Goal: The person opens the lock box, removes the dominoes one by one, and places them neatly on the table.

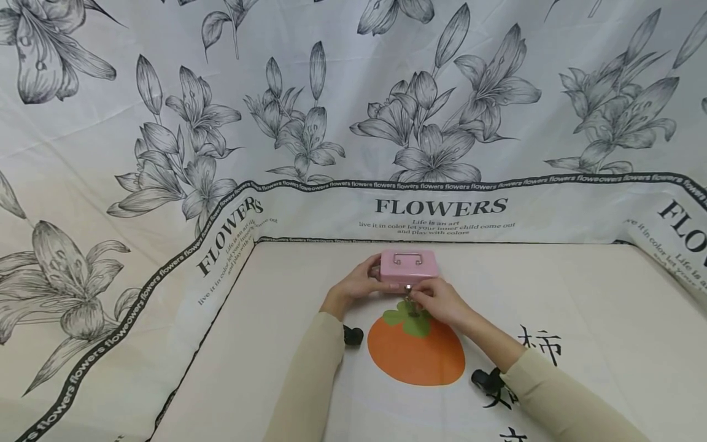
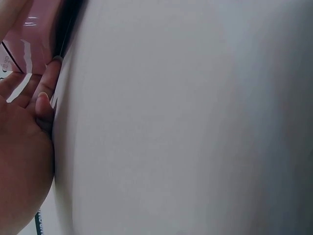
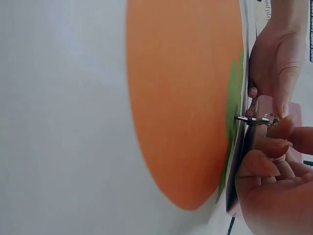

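Observation:
A pink cash box [image 1: 409, 275] with a metal handle on its closed lid stands near the back of the table. My left hand [image 1: 358, 283] holds it by the left side, with the thumb along the front. In the left wrist view, the fingers of my left hand [image 2: 24, 142] reach the glossy pink side of the box [image 2: 36, 41]. My right hand [image 1: 442, 301] is at the front lock, its thumb and index finger pinching a key. From the ring there, keys [image 3: 252, 120] hang in the right wrist view. My right fingers hide the pinched key's head.
The white tablecloth bears a printed orange persimmon [image 1: 417, 356] in front of the box and black characters [image 1: 540, 344] to its right. Floral fabric [image 1: 309, 212] rises right behind the box and along the left side. Black wrist devices [image 1: 487, 382] sit under my forearms.

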A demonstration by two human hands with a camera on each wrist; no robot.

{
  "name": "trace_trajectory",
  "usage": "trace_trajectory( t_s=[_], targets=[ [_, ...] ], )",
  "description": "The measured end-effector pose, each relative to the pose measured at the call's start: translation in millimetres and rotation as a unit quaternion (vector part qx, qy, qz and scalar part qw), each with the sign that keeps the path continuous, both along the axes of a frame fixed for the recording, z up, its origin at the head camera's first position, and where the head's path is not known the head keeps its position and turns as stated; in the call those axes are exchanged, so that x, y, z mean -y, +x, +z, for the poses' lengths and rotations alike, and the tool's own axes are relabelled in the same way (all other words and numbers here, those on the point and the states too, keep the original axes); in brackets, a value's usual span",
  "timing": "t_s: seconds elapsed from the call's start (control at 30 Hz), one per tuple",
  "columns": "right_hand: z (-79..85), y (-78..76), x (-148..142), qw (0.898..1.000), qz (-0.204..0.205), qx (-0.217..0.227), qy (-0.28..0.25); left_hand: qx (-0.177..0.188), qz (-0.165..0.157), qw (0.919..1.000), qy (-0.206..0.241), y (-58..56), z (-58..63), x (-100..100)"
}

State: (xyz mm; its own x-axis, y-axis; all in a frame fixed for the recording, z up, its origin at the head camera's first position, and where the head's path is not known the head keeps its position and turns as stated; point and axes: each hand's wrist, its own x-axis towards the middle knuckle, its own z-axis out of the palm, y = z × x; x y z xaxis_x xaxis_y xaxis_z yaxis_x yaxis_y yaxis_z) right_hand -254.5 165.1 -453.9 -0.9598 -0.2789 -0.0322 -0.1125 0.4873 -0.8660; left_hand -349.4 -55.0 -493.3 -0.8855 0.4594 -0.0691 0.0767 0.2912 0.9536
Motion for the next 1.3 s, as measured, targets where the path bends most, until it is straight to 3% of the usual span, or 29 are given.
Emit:
trace_trajectory(
  t_s=[0.13,0.3,0.4,0.53,0.7,1.0,1.17,1.3],
  targets=[
    [-2.8,0.0,-0.3,0.994,-0.007,0.077,-0.071,0.001,0.001,1.0,0.0,-0.4,0.5,-0.2],
    [-8.1,-1.2,-0.1,0.965,-0.002,0.183,-0.185,0.004,0.004,1.0,-0.002,0.0,1.5,-0.7],
    [-10.2,-2.0,1.1,0.954,-0.005,0.206,-0.217,-0.001,0.003,1.0,-0.004,0.4,2.6,-1.0],
    [-11.1,-2.2,2.6,0.953,-0.009,0.206,-0.22,-0.003,0.002,1.0,-0.003,0.5,3.2,-1.0],
    [-11.5,0.4,3.3,0.968,-0.013,0.172,-0.182,-0.005,0.001,1.0,-0.006,0.1,1.0,-0.7],
    [-4.7,8.4,-2.5,0.997,-0.034,0.056,-0.038,-0.014,-0.004,0.9999,-0.004,-0.8,-0.9,-0.3],
    [3.9,10.9,-16.0,0.996,-0.029,-0.049,0.062,-0.017,-0.004,0.9998,-0.005,-0.4,-0.6,-0.2],
    [9.3,11.2,-26.1,0.99,-0.016,-0.11,0.092,-0.012,-0.003,0.9999,-0.005,0.8,-0.5,-0.5]
  ],
)
